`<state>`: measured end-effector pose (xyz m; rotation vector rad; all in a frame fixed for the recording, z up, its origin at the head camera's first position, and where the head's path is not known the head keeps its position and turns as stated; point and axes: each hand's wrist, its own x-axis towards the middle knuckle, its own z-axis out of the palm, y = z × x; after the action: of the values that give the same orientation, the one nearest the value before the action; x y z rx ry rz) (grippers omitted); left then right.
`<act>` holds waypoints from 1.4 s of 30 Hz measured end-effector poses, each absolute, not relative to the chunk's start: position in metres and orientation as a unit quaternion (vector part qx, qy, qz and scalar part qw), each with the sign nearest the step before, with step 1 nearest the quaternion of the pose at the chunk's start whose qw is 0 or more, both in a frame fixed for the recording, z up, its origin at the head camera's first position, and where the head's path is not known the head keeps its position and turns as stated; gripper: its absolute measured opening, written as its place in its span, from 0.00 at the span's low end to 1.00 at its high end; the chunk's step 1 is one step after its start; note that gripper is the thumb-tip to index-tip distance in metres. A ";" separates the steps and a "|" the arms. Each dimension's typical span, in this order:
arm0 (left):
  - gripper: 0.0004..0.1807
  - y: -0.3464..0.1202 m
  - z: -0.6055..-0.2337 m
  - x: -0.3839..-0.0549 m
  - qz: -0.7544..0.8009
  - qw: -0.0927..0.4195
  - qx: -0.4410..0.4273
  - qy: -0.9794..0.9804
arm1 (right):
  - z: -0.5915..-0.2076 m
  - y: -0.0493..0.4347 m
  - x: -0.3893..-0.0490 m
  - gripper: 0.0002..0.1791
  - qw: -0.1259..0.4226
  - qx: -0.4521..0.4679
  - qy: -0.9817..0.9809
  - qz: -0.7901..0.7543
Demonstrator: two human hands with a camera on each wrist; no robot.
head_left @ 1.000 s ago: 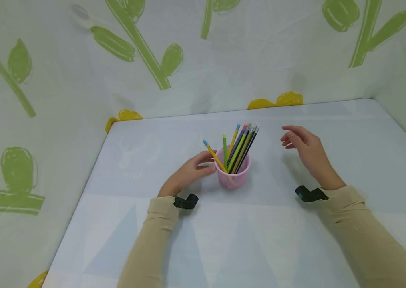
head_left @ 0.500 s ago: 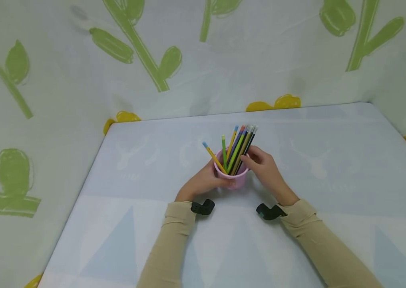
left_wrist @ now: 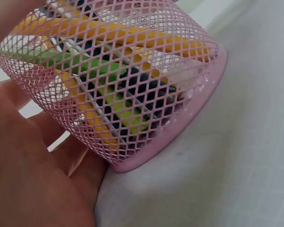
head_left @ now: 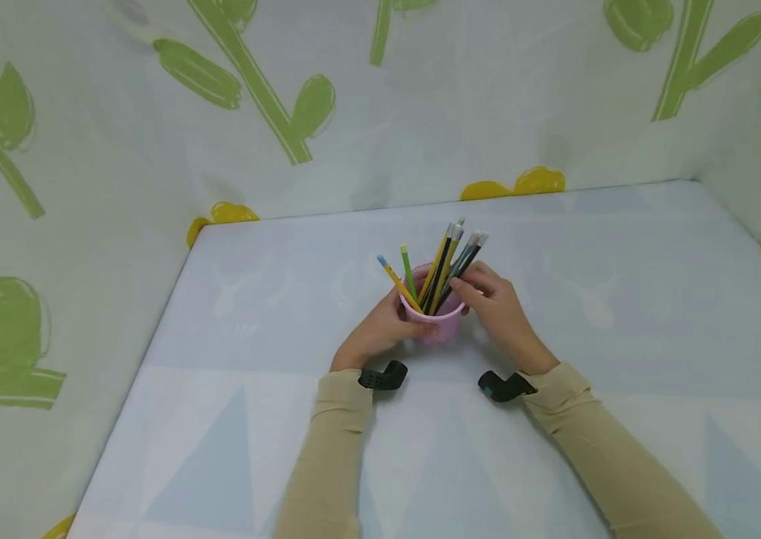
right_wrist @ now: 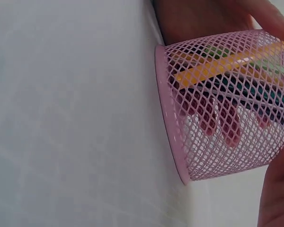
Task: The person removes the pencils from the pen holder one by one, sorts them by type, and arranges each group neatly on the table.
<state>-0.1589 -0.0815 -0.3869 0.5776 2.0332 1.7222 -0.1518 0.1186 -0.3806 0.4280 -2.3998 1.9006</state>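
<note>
A pink mesh pencil cup (head_left: 439, 327) stands on the table, holding several pencils (head_left: 443, 263) with their eraser ends up. My left hand (head_left: 380, 329) grips the cup from the left, its thumb across the front; the left wrist view shows the palm (left_wrist: 35, 165) beside the mesh wall (left_wrist: 118, 71). At the cup's right rim, my right hand (head_left: 503, 311) pinches dark pencils (head_left: 464, 263) between thumb and forefinger. Its other fingers are partly hidden by the cup. A yellow pencil (head_left: 399, 283) and a green pencil (head_left: 408, 271) lean to the left inside.
A pale table cover (head_left: 326, 449) with blue triangles lies under the cup and forearms. White fabric walls (head_left: 488, 97) with green plant prints rise at the back and sides. Each wrist wears a black camera mount (head_left: 383, 376).
My right hand has come in from the right to the cup, and my left hand has closed round it. The middle pencils have shifted; their orange and purple ones no longer show on top.
</note>
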 end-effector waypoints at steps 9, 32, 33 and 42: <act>0.45 -0.080 -0.390 -0.161 0.620 0.183 0.193 0.738 | -0.381 0.122 -0.151 0.16 0.040 0.152 -0.713 0.683; 0.47 -0.073 -0.395 -0.160 0.627 0.181 0.179 0.736 | -0.375 0.130 -0.146 0.11 0.081 0.126 -0.764 0.628; 0.46 -0.073 -0.394 -0.160 0.626 0.178 0.175 0.739 | -0.374 0.130 -0.147 0.11 0.083 0.128 -0.766 0.624; 0.45 -0.074 -0.389 -0.164 0.613 0.164 0.158 0.756 | -0.363 0.131 -0.148 0.13 0.114 0.149 -0.742 0.643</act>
<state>-0.1637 -0.0745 -0.3893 0.4516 2.1565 1.7474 -0.1484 0.1311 -0.3628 0.4359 -2.1769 1.8868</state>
